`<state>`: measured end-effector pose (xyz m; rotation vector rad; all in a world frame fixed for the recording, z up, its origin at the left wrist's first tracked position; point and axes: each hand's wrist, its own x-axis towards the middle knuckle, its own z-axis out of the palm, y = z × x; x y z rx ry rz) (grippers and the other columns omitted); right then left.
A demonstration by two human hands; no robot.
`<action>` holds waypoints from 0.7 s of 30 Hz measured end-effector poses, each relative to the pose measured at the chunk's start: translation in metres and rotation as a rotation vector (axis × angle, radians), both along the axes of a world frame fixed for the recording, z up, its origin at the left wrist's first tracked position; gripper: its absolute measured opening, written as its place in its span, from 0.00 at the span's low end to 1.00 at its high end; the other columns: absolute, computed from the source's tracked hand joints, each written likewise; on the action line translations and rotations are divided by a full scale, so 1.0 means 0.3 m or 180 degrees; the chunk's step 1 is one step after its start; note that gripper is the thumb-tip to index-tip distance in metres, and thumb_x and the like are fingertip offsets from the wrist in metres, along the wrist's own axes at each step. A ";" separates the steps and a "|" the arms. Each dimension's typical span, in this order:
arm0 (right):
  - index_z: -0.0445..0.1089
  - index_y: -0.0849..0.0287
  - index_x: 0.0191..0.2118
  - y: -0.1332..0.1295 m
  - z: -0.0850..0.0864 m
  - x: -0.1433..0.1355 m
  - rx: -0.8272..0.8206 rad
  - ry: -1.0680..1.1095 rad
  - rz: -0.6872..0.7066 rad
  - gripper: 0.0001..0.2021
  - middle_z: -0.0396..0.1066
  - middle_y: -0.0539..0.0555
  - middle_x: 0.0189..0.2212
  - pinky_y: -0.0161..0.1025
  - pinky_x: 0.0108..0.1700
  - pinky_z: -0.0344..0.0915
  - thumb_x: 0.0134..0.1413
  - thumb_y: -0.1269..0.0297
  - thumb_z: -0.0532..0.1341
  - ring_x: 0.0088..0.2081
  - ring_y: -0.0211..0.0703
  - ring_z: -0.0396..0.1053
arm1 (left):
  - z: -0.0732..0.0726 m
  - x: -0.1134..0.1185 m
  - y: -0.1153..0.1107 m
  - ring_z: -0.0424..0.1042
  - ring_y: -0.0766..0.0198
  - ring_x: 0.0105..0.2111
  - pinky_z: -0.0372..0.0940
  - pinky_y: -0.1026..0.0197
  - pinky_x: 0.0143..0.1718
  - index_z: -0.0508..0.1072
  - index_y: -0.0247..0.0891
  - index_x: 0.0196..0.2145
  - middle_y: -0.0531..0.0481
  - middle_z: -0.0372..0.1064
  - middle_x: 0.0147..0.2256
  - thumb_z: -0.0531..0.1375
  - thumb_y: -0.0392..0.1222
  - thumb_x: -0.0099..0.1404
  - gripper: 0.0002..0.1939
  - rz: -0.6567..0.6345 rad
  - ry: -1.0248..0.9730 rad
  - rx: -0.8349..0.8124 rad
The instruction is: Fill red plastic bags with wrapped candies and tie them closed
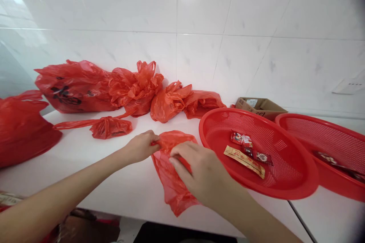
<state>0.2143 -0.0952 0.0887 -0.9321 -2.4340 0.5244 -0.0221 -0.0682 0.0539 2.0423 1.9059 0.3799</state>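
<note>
A thin red plastic bag (pixel 173 190) lies loosely between my hands over the white table. My left hand (pixel 142 146) pinches the upper left edge of this bag. Over the bag's right side is my right hand (pixel 199 167), its thumb and fingers brought together on the film. To the right, a red perforated basket (pixel 302 163) holds a long gold packet (pixel 244 161) and several small red packets (pixel 241 139). A small knotted red bag (pixel 111 127) rests left of my left hand.
Several filled red bags (pixel 76 91) line the tiled wall, and another (pixel 23 129) sits at the far left. A cardboard box (pixel 264 107) and a second red basket (pixel 336 125) are at the right. The white table's (pixel 114 193) front edge is near me.
</note>
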 end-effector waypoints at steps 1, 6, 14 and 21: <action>0.69 0.57 0.39 0.014 -0.034 -0.031 -0.0182 -0.0373 0.0003 0.11 0.73 0.56 0.37 0.42 0.41 0.66 0.65 0.64 0.49 0.38 0.47 0.72 | 0.009 0.001 -0.014 0.75 0.54 0.39 0.67 0.55 0.41 0.74 0.41 0.30 0.46 0.75 0.38 0.55 0.47 0.62 0.11 -0.0005 -0.0366 -0.0085; 0.69 0.57 0.55 0.086 -0.210 -0.042 -0.0964 -0.1326 0.0003 0.21 0.74 0.61 0.49 0.42 0.44 0.68 0.54 0.69 0.58 0.46 0.52 0.74 | 0.025 -0.075 -0.050 0.76 0.57 0.32 0.71 0.55 0.37 0.73 0.38 0.31 0.44 0.76 0.32 0.58 0.48 0.61 0.11 0.0872 -0.3494 -0.0758; 0.55 0.52 0.68 0.115 -0.212 0.036 -0.1398 -0.1483 0.0309 0.32 0.63 0.62 0.61 0.47 0.52 0.66 0.56 0.71 0.54 0.55 0.55 0.70 | 0.080 -0.167 -0.042 0.73 0.55 0.40 0.69 0.53 0.41 0.70 0.40 0.40 0.47 0.72 0.39 0.65 0.46 0.55 0.15 0.0970 -0.2593 0.0205; 0.58 0.51 0.67 0.139 -0.240 -0.001 -0.1187 -0.1803 0.0386 0.32 0.63 0.65 0.61 0.53 0.48 0.68 0.56 0.73 0.54 0.52 0.61 0.72 | 0.039 0.038 -0.116 0.48 0.37 0.66 0.29 0.30 0.64 0.78 0.44 0.30 0.50 0.58 0.64 0.62 0.38 0.59 0.04 -0.1451 0.0772 0.1380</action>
